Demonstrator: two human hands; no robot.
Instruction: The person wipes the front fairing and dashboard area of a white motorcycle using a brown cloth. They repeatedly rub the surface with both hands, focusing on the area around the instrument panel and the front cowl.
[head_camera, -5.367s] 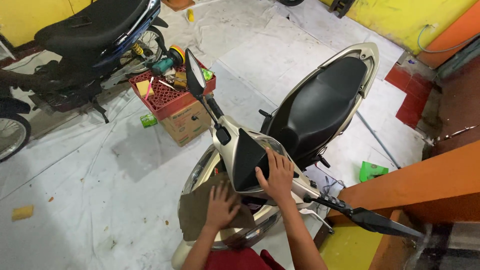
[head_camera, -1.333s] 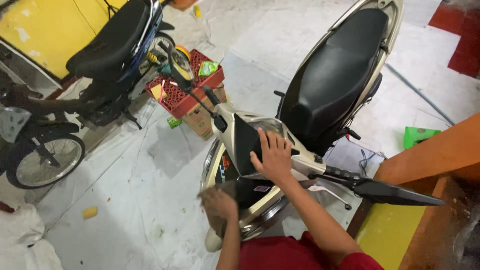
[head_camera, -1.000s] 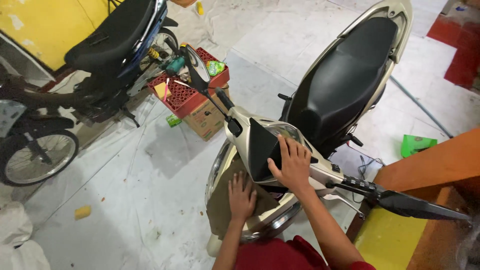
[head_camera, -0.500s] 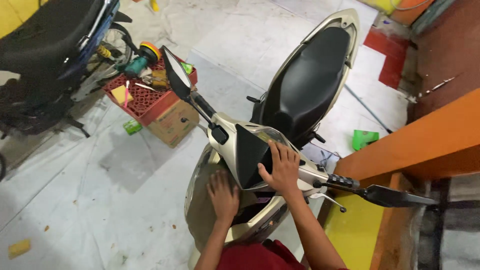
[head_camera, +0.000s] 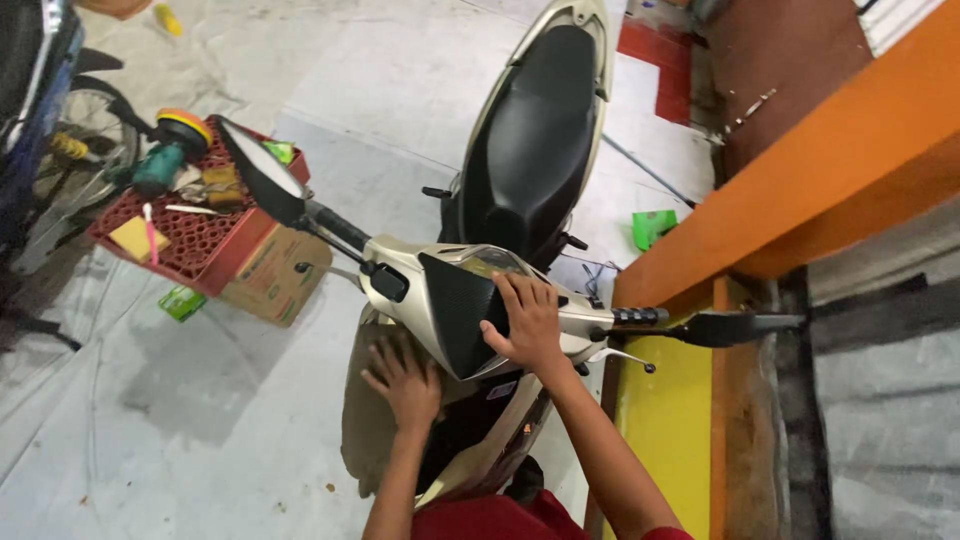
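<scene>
Right hand (head_camera: 528, 322) lies flat, fingers spread, on the scooter (head_camera: 520, 140) handlebar cover (head_camera: 450, 300), gripping nothing. Left hand (head_camera: 405, 375) presses open-palmed on the front panel (head_camera: 365, 440) below. Red crate (head_camera: 190, 235) sits left.

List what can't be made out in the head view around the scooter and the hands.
- Left hand: palm contact on the front panel is hidden by the hand itself.
- Right hand: the handlebar cover beneath it is covered by the fingers.
- Instrument display: glare, too small to read.
- Red crate: small tools blur together.
- Dark bike: cut by the left edge.
</scene>
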